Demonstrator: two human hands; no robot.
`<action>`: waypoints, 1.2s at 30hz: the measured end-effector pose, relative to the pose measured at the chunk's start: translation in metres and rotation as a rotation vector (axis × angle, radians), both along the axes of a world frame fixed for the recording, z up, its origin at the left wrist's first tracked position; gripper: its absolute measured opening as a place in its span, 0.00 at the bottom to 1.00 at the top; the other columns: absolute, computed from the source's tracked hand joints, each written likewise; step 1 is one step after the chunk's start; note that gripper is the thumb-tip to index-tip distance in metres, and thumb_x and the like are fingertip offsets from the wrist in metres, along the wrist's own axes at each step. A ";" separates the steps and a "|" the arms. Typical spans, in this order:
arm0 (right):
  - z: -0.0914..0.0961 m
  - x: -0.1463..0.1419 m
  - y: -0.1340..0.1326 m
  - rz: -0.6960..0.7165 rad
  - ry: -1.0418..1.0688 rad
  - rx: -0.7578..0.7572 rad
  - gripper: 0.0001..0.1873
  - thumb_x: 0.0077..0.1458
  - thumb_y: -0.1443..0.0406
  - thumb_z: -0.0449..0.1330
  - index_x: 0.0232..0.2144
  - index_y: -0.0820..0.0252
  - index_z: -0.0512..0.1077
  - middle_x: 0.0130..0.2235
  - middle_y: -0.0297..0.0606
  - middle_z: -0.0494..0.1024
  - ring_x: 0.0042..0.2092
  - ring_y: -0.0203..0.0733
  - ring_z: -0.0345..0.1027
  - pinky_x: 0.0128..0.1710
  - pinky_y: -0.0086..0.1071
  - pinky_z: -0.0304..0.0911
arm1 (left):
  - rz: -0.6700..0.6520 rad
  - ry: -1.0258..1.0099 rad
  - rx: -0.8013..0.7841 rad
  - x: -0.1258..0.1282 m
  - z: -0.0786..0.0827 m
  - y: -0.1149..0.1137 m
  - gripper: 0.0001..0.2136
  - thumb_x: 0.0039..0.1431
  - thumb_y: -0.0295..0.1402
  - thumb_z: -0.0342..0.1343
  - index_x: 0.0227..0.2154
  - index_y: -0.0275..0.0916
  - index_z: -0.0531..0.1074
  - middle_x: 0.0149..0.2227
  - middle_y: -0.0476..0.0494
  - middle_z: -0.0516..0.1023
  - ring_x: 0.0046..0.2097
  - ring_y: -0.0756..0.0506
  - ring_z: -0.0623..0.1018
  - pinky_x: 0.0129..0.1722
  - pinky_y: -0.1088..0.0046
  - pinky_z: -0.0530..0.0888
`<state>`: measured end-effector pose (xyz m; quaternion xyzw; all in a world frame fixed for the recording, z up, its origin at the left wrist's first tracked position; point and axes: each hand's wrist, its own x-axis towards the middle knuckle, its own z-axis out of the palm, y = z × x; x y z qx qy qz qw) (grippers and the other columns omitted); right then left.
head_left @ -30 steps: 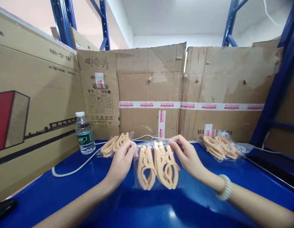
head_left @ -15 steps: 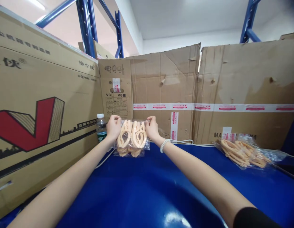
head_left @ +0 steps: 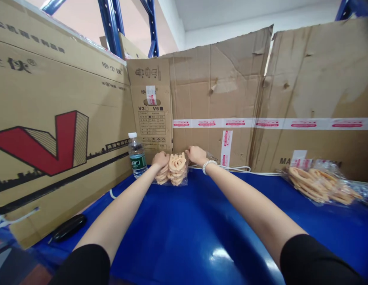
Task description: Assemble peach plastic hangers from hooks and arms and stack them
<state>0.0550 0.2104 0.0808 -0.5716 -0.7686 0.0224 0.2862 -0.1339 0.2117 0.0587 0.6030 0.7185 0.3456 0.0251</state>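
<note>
A clear plastic bag of peach-coloured, peg-like plastic clips (head_left: 177,168) lies on the blue table, against the cardboard at the back. The clips are in two stacks side by side. My left hand (head_left: 161,159) is closed on the top left of the bag and covers part of the left stack. At the upper right edge of the bag, my right hand (head_left: 197,155), with a beaded bracelet at the wrist, has its fingers curled in on the plastic. The fingertips of both hands are mostly hidden.
A water bottle (head_left: 137,156) stands left of the bag, beside a large printed carton (head_left: 106,107). More bagged peach clips (head_left: 313,184) lie at the right. A white cable (head_left: 237,169) runs along the back. A black object (head_left: 67,228) lies at the table's left edge.
The bag, earlier held tilted up facing me, now lies lower and flatter. My left hand has moved over the left stack. The view has tipped downward.
</note>
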 end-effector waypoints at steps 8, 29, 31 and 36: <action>0.006 0.099 -0.069 0.092 -0.107 0.148 0.13 0.61 0.61 0.57 0.45 0.60 0.72 0.44 0.45 0.76 0.44 0.47 0.70 0.43 0.39 0.65 | -0.188 0.091 0.308 0.032 0.017 -0.048 0.11 0.63 0.34 0.57 0.46 0.37 0.72 0.53 0.40 0.71 0.53 0.39 0.72 0.53 0.52 0.69; -0.023 0.468 -0.149 -0.888 0.273 0.092 0.15 0.63 0.60 0.57 0.50 0.60 0.69 0.51 0.43 0.72 0.47 0.44 0.70 0.45 0.42 0.69 | -0.934 -0.468 -0.254 0.410 -0.009 -0.086 0.13 0.65 0.36 0.56 0.49 0.36 0.70 0.47 0.40 0.74 0.43 0.43 0.77 0.41 0.61 0.77; -0.034 0.474 -0.145 -0.868 0.282 0.003 0.15 0.63 0.60 0.58 0.50 0.60 0.70 0.51 0.43 0.72 0.47 0.45 0.70 0.46 0.42 0.69 | -0.894 -0.536 -0.357 0.435 -0.014 -0.079 0.14 0.65 0.36 0.56 0.50 0.36 0.69 0.49 0.40 0.73 0.44 0.43 0.77 0.42 0.60 0.77; -0.050 0.478 -0.135 -0.805 0.270 -0.157 0.17 0.62 0.59 0.58 0.50 0.62 0.69 0.50 0.42 0.73 0.47 0.45 0.71 0.45 0.43 0.69 | -0.788 -0.644 -0.517 0.472 -0.021 -0.064 0.15 0.65 0.37 0.56 0.51 0.36 0.68 0.50 0.39 0.72 0.46 0.41 0.76 0.44 0.58 0.76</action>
